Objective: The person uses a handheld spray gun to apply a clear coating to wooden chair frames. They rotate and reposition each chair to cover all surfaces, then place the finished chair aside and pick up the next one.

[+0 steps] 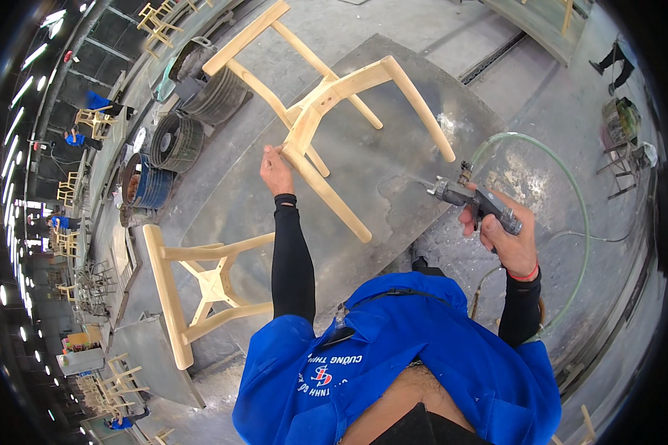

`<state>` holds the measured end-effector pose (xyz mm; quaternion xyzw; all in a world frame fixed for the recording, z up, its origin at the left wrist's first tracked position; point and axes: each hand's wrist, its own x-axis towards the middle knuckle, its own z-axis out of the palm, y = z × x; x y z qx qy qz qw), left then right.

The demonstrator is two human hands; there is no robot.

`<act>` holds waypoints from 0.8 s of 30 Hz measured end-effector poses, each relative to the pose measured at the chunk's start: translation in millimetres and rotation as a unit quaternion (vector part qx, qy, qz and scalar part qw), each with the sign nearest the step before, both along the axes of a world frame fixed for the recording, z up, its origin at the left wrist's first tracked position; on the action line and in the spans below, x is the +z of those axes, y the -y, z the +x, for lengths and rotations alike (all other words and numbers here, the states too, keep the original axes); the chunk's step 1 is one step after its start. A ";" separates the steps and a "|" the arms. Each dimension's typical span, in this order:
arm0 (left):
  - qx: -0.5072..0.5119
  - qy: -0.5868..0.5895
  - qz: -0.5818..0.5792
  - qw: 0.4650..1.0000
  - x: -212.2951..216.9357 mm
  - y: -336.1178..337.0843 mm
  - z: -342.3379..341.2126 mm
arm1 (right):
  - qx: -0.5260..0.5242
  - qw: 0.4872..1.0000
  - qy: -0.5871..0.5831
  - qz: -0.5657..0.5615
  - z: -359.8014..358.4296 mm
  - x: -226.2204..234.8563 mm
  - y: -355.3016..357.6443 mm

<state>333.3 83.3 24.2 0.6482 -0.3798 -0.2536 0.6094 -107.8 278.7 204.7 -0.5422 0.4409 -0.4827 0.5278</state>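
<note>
Bright even daylight, soft faint shadows, rows of glaring ceiling strip lights [16, 141] far left of the fingers, strong fisheye bending, black vignetted corners, centre sharp

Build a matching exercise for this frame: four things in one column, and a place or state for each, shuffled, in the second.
Things:
1. left hand
2. right hand
3. second wooden frame
4. green hose

Places or states:
A. lies on the floor at the person's left, untouched
B. grips a metal spray gun
C. curves from the gun around the person's right side
D. holds a leg end of the pale wooden chair frame on the grey board

Pairs: 1-D, 2-B, 3-A, 4-C
</note>
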 end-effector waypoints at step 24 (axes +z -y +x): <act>0.054 0.205 -0.058 0.976 -4.2 -0.3 -2.6 | -0.208 0.972 -0.077 -0.077 -67.0 -6.7 -23.8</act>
